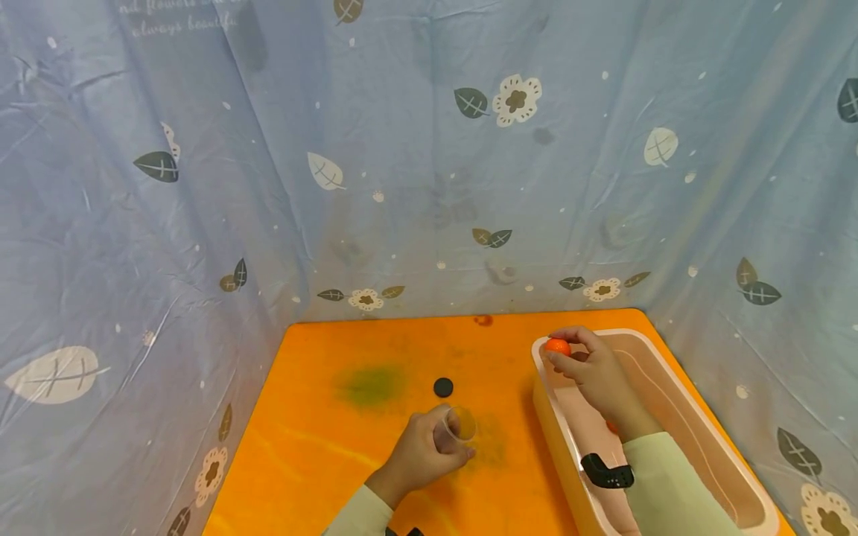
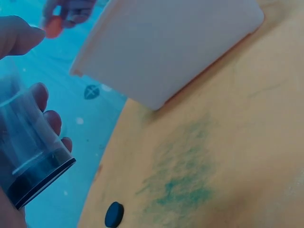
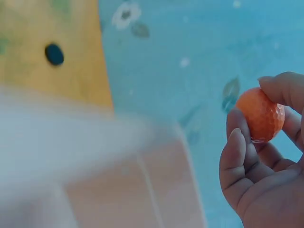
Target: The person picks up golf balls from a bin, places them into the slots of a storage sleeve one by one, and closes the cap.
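Observation:
My left hand (image 1: 429, 450) grips a clear cylindrical container (image 2: 28, 133) above the table; in the left wrist view it is tilted and has a black base. Its open round top shows in the head view. My right hand (image 1: 596, 372) pinches an orange golf ball (image 3: 260, 115) between thumb and fingers, over the far left corner of a pale pink plastic bin (image 1: 556, 417). Inside that bin, partly hidden by my right forearm, is another orange item (image 1: 611, 427). A black round cap (image 1: 443, 387) lies on the table, just beyond the clear container.
An orange table top (image 1: 308, 447) carries a green smudge (image 1: 372, 385) on its left half and a small reddish mark near the far edge. Blue patterned curtains (image 1: 429, 164) hang at the back and both sides. The bin takes up the table's right side.

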Available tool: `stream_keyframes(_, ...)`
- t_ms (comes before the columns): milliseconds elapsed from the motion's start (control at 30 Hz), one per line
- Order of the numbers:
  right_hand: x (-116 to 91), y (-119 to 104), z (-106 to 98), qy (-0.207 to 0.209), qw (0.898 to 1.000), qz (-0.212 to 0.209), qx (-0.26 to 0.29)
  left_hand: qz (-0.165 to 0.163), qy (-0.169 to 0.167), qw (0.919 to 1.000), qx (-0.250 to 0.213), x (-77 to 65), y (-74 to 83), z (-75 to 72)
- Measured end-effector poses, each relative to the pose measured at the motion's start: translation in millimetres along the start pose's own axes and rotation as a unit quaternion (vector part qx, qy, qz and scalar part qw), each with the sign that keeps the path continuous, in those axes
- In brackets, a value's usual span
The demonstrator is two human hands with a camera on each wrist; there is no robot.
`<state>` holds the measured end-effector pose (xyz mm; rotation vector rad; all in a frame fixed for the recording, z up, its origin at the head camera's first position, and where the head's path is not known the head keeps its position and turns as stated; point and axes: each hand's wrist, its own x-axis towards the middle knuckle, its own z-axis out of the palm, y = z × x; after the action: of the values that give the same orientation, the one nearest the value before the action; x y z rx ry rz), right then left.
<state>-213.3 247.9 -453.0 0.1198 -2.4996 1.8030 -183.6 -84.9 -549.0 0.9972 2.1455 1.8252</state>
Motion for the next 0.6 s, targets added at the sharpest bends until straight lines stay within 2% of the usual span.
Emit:
stream_keyframes(300,-18.7,-29.9,27.1,-0.016,0.998,-0.041,0.051,0.001,0.010,0.9998,0.015,-1.3,-5.5,-0.3)
stream_keyframes(467,-28.1,-36.5,40.9,-0.047,0.993,-0.061,0.084,-0.018,0.013,0.9995,0.021,-2.3,-7.1,-1.5)
stream_keyframes(600,-31.9,-35.5,53.2,-0.073,0.990,-0.065,0.105,-0.013,0.020,0.9991,0.036,-2.5,-9.5,-2.3)
